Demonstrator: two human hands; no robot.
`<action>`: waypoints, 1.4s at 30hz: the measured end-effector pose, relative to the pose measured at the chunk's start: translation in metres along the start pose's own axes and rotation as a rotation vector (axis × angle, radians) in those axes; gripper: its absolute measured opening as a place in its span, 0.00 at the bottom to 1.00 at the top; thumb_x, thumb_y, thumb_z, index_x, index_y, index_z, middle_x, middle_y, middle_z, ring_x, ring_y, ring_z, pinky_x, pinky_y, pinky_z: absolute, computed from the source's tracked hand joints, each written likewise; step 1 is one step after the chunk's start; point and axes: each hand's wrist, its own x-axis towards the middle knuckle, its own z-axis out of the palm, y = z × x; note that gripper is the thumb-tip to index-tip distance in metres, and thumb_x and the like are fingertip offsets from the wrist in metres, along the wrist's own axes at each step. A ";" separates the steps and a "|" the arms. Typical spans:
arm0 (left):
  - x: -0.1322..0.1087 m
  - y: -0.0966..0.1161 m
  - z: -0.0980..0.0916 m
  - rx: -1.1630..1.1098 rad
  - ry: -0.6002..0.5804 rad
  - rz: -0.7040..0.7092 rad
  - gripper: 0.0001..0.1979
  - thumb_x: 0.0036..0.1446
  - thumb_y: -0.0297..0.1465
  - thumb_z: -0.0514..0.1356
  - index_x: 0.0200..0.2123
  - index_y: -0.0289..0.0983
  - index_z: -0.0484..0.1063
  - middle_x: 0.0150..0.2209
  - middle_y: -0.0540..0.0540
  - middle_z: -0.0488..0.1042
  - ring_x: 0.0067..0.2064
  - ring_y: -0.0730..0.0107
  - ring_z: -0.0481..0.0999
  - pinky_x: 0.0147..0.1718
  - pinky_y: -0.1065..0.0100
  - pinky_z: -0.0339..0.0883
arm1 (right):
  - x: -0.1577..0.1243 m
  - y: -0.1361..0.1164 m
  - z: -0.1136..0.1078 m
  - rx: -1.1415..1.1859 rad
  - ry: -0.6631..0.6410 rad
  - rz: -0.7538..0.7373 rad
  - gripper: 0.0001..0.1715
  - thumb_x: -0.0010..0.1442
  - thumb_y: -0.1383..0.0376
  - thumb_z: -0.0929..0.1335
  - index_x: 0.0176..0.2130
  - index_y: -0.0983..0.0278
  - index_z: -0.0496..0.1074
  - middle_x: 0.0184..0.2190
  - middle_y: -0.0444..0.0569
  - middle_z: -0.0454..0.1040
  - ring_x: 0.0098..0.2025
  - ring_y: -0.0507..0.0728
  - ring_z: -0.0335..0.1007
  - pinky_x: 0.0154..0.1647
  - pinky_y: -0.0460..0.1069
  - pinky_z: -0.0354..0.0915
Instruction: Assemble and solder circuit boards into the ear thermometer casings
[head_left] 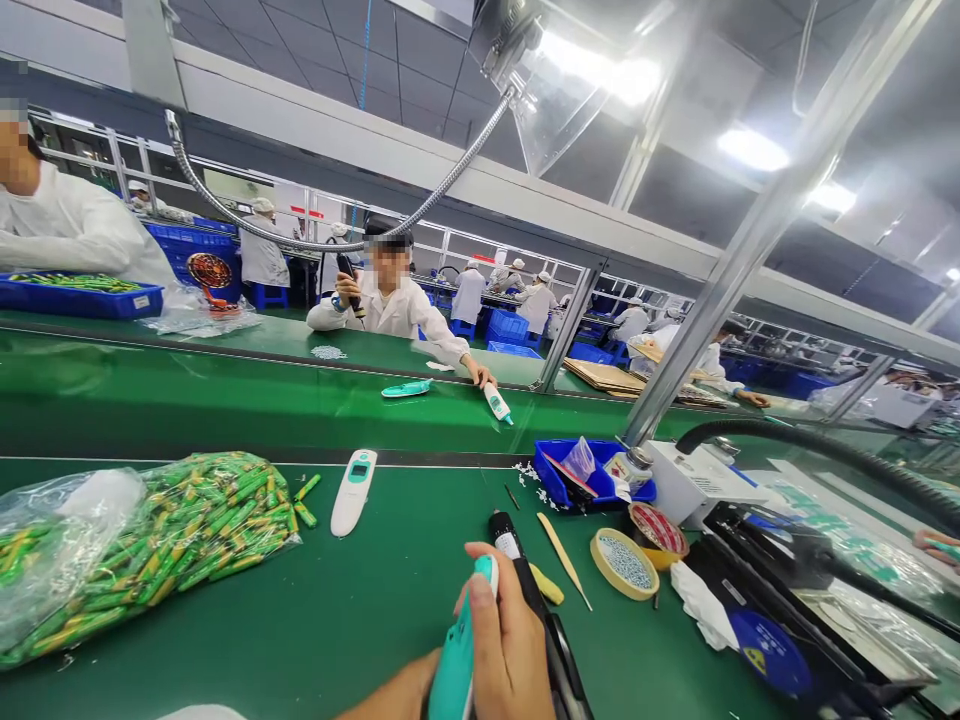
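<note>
Lower-left corner of the green bench [360,630] has a big clear plastic bag [142,530] stuffed with green-and-yellow sticks, can't make out exactly what they are; just right of it, near the far edge, lies a white thermometer with a little screen [352,490]; then at the bottom edge my left hand [506,645] is clamped around a teal-and-white thermometer [457,660], fingers wrapped round it, held just above the bench; a black pen-shaped tool [517,565] runs right beside that hand, can't tell if it's gripped or only touching; next to it sit a yellow sponge [547,585] and a thin wooden stick [562,560]; further right there's a tape roll holding blue-white beads [624,565], and behind it a blue tray [592,478] with a plastic bag and scraps in it; a white metal box [697,480] stands near the far edge, a white rag [701,607] lies in front of it; a blue disc [769,650] sits near the right edge; at the right edge of the frame a hand [937,545] pokes in, can't tell whose, so the right hand's grip is anyone's guess; across the belt a co-worker [390,300] has one hand on another thermometer [496,403].
</note>
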 end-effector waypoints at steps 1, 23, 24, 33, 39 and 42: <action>0.002 -0.003 0.000 0.013 0.020 0.023 0.20 0.45 0.38 0.65 0.43 0.39 0.72 0.44 0.46 0.71 0.52 0.57 0.63 0.56 0.59 0.48 | 0.002 -0.002 0.003 0.015 0.011 -0.021 0.19 0.64 0.52 0.55 0.46 0.58 0.65 0.20 0.41 0.66 0.21 0.53 0.65 0.20 0.45 0.61; 0.033 -0.022 -0.002 0.198 0.426 0.291 0.19 0.43 0.31 0.63 0.41 0.33 0.67 0.38 0.45 0.73 0.39 0.64 0.70 0.39 0.68 0.64 | 0.030 -0.019 0.026 0.327 0.168 0.116 0.28 0.60 0.44 0.55 0.37 0.64 0.65 0.25 0.46 0.69 0.28 0.55 0.66 0.29 0.48 0.63; 0.031 -0.021 -0.008 0.250 0.392 0.244 0.20 0.42 0.30 0.64 0.42 0.33 0.67 0.37 0.46 0.73 0.39 0.64 0.70 0.39 0.68 0.64 | 0.030 -0.017 0.025 0.336 0.154 0.143 0.28 0.60 0.43 0.56 0.37 0.63 0.65 0.26 0.45 0.69 0.28 0.55 0.66 0.30 0.49 0.63; 0.002 0.005 -0.055 0.559 0.375 0.088 0.27 0.37 0.40 0.68 0.42 0.36 0.70 0.42 0.45 0.71 0.44 0.58 0.68 0.46 0.61 0.61 | 0.037 0.008 0.007 0.381 0.065 0.304 0.25 0.49 0.44 0.66 0.24 0.62 0.60 0.17 0.38 0.57 0.19 0.50 0.53 0.18 0.45 0.54; -0.015 0.010 -0.082 0.746 0.614 0.246 0.20 0.47 0.36 0.62 0.44 0.38 0.66 0.44 0.44 0.69 0.47 0.58 0.67 0.47 0.60 0.61 | 0.043 0.023 0.023 0.382 0.061 0.355 0.23 0.46 0.47 0.70 0.30 0.61 0.61 0.25 0.43 0.66 0.28 0.56 0.65 0.26 0.48 0.63; -0.018 0.010 -0.084 0.885 0.579 0.334 0.15 0.48 0.28 0.59 0.42 0.39 0.66 0.41 0.45 0.66 0.44 0.62 0.68 0.45 0.62 0.63 | 0.036 0.019 0.028 0.354 -0.042 0.332 0.27 0.41 0.48 0.73 0.33 0.63 0.66 0.32 0.49 0.70 0.38 0.61 0.67 0.37 0.51 0.64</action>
